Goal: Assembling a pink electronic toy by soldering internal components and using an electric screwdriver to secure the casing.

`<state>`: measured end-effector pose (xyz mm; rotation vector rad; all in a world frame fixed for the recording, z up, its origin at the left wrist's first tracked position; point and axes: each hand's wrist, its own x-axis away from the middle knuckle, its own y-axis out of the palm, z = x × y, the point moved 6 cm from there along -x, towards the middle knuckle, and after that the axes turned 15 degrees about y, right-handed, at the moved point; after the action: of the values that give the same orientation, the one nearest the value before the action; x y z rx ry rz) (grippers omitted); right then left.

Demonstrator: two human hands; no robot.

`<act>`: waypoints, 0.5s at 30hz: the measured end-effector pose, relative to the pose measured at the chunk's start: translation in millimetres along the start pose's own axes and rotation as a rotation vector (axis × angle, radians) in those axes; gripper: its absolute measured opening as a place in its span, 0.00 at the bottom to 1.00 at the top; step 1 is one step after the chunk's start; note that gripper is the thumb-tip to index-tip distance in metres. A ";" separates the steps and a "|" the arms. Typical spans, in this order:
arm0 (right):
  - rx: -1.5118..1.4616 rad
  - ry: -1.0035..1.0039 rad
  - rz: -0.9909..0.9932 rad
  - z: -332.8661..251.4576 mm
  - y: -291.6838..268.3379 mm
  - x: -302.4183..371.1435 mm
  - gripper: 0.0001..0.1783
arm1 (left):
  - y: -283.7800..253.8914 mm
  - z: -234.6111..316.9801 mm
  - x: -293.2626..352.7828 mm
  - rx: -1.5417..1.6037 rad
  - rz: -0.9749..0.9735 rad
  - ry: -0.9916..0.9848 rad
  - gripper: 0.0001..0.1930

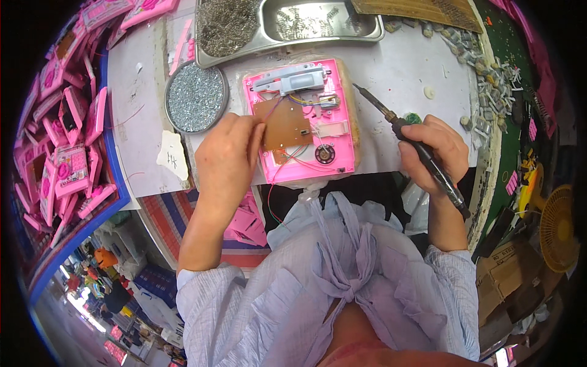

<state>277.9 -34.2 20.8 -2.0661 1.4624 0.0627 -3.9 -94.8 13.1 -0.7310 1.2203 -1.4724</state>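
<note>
A pink plastic toy housing (340, 147) lies with its inside facing up on a wrapped pad. Inside it are a brown circuit board (284, 125), a grey battery-box-like part (299, 81), a small round black speaker (324, 154) and thin coloured wires. My left hand (227, 150) pinches at the board's left edge, with the fingertips partly hidden. Raised to the right of the housing, my right hand (437, 153) grips a long black screwdriver (428, 162). Its thin dark tip points up and left, just off the housing's right side.
A round dish (197, 98) of small silver screws stands left of the housing. Behind sits a metal tray (263, 37) holding springs. Several small motors (489, 79) lie at the right. Pink housings (70, 168) pile up in a blue-edged bin on the left.
</note>
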 end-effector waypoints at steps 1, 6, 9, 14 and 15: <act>0.002 -0.004 -0.003 -1.6 1.8 -1.7 0.14 | -4.6 2.3 -1.6 0.016 0.058 0.038 0.06; 0.005 0.072 0.064 -9.0 14.7 -9.6 0.19 | -3.6 2.0 -28.7 0.280 0.419 0.138 0.05; -0.380 0.402 0.017 -7.8 41.3 -20.2 0.23 | 20.0 -3.4 -32.4 0.725 0.469 -0.080 0.05; -0.412 0.406 -0.076 -6.4 75.2 -45.7 0.26 | 44.9 -5.8 -26.5 1.317 0.459 -0.375 0.05; -0.409 0.413 -0.085 -6.5 80.7 -50.2 0.26 | 45.9 -6.5 -24.9 1.348 0.462 -0.378 0.05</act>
<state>185.9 -12.2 8.9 -2.5864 1.7102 -0.1161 12.1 -66.4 -28.2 0.2053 -0.0561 -1.3034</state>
